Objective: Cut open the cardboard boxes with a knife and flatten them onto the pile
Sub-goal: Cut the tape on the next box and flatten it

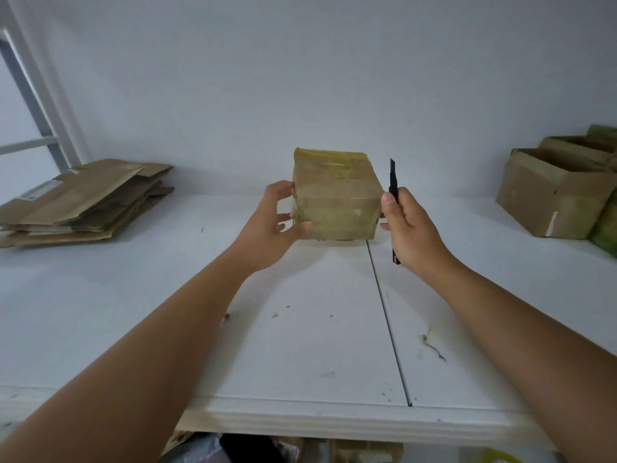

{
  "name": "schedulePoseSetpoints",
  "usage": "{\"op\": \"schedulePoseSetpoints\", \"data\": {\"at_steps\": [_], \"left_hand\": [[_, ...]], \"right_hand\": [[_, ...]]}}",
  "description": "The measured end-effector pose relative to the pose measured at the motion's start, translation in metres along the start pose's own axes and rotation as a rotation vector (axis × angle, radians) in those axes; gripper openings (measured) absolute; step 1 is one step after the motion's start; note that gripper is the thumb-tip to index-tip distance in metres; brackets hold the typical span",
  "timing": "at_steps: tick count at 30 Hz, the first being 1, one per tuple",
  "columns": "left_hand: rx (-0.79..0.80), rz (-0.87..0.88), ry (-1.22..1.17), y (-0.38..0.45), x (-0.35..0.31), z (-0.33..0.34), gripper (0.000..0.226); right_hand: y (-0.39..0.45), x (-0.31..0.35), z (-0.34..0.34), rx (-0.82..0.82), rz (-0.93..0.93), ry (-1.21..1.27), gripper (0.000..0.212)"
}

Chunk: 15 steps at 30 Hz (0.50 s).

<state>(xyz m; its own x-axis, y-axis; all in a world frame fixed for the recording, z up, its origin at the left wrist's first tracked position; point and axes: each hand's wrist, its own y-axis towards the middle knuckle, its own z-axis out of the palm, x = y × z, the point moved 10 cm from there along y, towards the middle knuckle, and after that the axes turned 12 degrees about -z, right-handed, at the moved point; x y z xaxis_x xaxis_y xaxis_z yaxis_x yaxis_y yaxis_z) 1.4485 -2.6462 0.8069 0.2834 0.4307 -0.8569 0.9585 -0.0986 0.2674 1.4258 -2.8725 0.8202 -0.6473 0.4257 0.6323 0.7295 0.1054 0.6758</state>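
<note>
Two hands hold a taped cardboard box (335, 195) above the middle of the worktop (300, 345), toward its far edge. The left hand (275, 225) grips the box's left side, fingers curled round it. The right hand (409, 225) grips a black knife (393, 182), blade upright just beside the box's right face, its fingertips touching that side. A slip on glossy tape could send the blade toward the left fingers. Farther off, the flattened pile (83, 198) lies at the far left corner; open boxes (561, 192) wait far right.
</note>
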Motion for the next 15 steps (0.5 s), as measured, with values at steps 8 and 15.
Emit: {"op": "schedulePoseSetpoints", "data": {"at_steps": [8,15], "left_hand": [[0.049,0.077,0.184,-0.018,-0.011,0.014,0.114],[-0.233,0.318,0.396,-0.034,-0.045,0.004,0.101]], "right_hand": [[-0.003,-0.001,-0.014,-0.082,0.06,-0.023,0.032],[-0.01,0.003,-0.01,-0.045,0.074,0.014,0.034]]}}
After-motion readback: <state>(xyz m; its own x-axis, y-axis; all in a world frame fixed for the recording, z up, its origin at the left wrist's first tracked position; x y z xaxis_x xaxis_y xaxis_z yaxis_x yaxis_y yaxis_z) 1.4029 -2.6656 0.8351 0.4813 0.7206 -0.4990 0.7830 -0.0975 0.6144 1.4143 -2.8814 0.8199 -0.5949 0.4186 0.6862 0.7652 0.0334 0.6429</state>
